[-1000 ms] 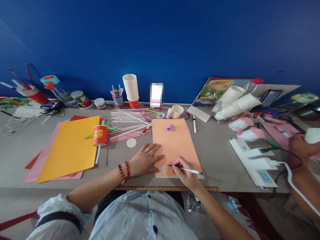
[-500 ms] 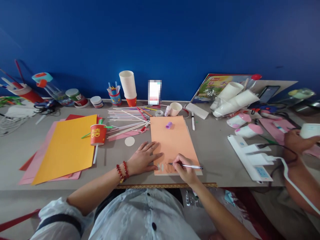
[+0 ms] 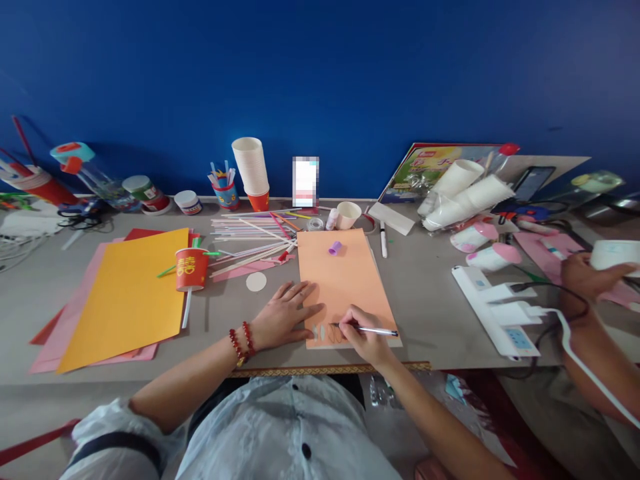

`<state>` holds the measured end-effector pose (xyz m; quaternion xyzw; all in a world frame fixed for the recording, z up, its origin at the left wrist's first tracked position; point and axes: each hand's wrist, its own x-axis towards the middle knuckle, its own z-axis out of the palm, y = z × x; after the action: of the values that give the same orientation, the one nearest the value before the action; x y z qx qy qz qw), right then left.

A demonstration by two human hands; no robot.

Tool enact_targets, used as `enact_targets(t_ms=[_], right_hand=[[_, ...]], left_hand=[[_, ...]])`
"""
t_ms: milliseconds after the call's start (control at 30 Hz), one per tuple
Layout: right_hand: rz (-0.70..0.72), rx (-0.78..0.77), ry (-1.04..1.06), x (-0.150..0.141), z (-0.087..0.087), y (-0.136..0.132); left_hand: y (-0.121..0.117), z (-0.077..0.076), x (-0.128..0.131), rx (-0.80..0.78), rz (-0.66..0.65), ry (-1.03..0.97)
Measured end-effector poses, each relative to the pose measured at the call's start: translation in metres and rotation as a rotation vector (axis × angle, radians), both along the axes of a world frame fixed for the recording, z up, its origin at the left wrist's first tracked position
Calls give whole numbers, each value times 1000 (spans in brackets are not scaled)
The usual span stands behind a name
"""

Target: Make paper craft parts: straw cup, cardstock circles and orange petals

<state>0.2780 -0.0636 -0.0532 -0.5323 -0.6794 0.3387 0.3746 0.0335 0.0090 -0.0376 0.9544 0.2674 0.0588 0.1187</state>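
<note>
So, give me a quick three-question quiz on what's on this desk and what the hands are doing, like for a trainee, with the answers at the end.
1. True or false: the right hand holds a pen.
2. Which lies on the orange sheet: (a) the purple piece, (b) the white disc, (c) the power strip?
3. Fill the gap: the red bracelets are on the ___ wrist.

Key: 1. true; 2. a; 3. left.
</note>
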Motion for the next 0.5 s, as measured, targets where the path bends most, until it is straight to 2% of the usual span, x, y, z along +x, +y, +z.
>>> enact_targets(t_ms=[500], right_hand=[[-6, -13, -51, 0, -1, 1]], left_hand=[[0, 0, 0, 5, 1, -17]])
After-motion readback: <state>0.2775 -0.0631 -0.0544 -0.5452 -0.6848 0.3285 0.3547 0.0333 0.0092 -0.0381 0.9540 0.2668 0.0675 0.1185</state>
